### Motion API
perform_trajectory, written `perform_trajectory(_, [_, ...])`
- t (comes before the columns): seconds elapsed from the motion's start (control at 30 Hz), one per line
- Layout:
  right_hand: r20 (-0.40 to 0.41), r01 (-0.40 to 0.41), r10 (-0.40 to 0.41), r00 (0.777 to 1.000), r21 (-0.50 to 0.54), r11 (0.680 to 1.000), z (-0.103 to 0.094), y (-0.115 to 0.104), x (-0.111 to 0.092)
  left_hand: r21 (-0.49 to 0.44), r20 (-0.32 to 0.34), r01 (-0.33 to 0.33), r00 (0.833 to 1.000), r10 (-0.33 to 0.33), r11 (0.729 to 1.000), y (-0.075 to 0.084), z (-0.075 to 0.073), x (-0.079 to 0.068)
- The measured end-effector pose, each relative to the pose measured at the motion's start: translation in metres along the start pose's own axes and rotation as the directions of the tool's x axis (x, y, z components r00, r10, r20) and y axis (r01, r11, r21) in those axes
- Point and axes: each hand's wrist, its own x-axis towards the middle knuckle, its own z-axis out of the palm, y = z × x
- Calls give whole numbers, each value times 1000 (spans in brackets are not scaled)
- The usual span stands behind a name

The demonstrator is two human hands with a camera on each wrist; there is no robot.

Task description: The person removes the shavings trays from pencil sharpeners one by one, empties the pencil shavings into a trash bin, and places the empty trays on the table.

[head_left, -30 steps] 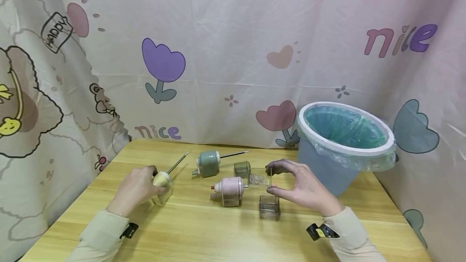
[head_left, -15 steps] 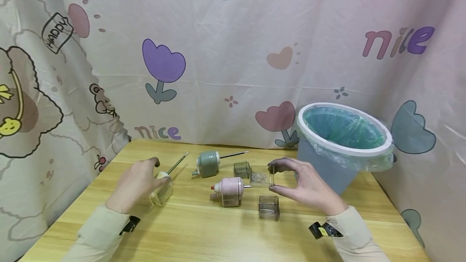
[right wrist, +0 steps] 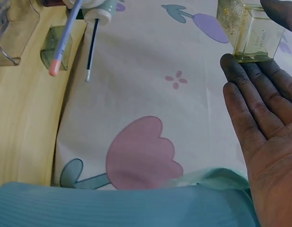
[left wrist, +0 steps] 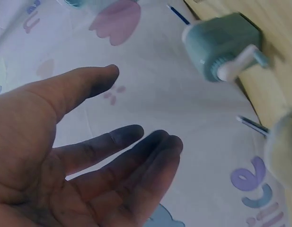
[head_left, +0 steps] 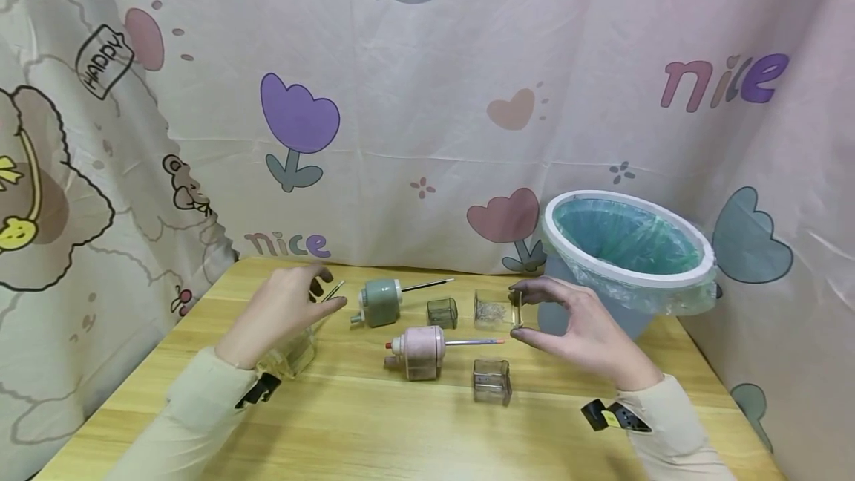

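Note:
My right hand [head_left: 581,329] pinches a clear shavings box [head_left: 490,310] between thumb and fingers, raised off the table. Pencil shavings show inside it, and in the right wrist view the box [right wrist: 259,35] sits at the fingertips. My left hand [head_left: 287,314] holds nothing; its fingers are apart in the left wrist view. Below it is a pale yellow pencil sharpener [head_left: 294,356], partly hidden, with a pencil sticking out. A green crank sharpener [head_left: 381,301] and a pink one [head_left: 422,355] lie mid-table, each with a pencil in it.
Two grey translucent shavings boxes lie on the table, one in front [head_left: 491,381] and one farther back [head_left: 441,312]. At the right back stands a blue bin [head_left: 561,310] with a white rim and green liner. A printed curtain [head_left: 414,95] hangs behind.
My left hand has let go of the yellow sharpener and moved up and right. The right hand has carried the clear box rightward and up, away from the pink sharpener's pencil.

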Motion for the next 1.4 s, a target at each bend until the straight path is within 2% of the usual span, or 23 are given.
perform_trajectory(0.3, [-34, -37, 37, 999, -26, 999, -17, -4, -2, -74, 16, -70, 997, 71, 995, 29, -1, 20])
perform_trajectory(0.47, [-67, -22, 19, 998, -44, 999, -25, -3, -3, -111, 9, -121, 992, 122, 986, 44, -1, 28])
perform_trajectory(0.67, [-89, -27, 23, 996, -43, 999, -34, -2, -5, -174, 34, -142, 988, 150, 974, 60, 2, 37])
perform_trajectory(0.87, [-114, 9, -13, 993, -42, 999, -46, -1, -4, -235, 40, -173, 981, 188, 956, 78, 7, 47])
perform_trajectory(1.17, [-146, 12, -22, 989, -68, 998, -68, 5, -6, -285, 24, -232, 968, 248, 930, 108, 25, 61])
perform_trajectory(1.4, [-170, -10, -1, 985, -63, 998, -87, 16, -8, -329, 15, -278, 954, 299, 902, 138, 44, 69])
